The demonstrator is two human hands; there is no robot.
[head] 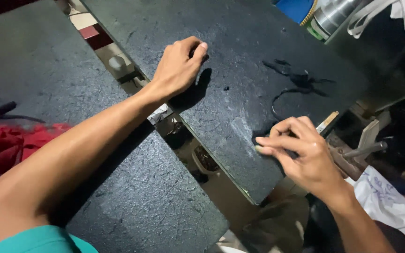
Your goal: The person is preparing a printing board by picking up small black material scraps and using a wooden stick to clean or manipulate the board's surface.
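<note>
Landmark: the upper slab, a dark, rough board lying slantwise across the middle of the view.
Lower slab: a second dark board nearest the camera, left of the upper slab, with a gap between them.
Left arm: bare, stretching from the near left corner over the lower slab and the gap to the upper slab's left edge.
Right hand: at the upper slab's near right edge, palm down, wrist bent; thumb and fingers pinched together on a small dark scrap that rests on the slab. What exactly the scrap is, I cannot tell.
Left hand: on the upper slab just inside its left edge, knuckles up, fingers curled into a loose fist with thumb against forefinger; whether anything sits inside, I cannot tell.
Threads: dark loose strands on the upper slab, beyond the right hand, well right of the left hand.
Red cloth: bunched on the lower slab, far left of the upper slab.
White cloth: below the upper slab's right end, beside the right wrist.
Metal lever: just off the upper slab's right edge.
Metal can: past the upper slab's far right corner.
</note>
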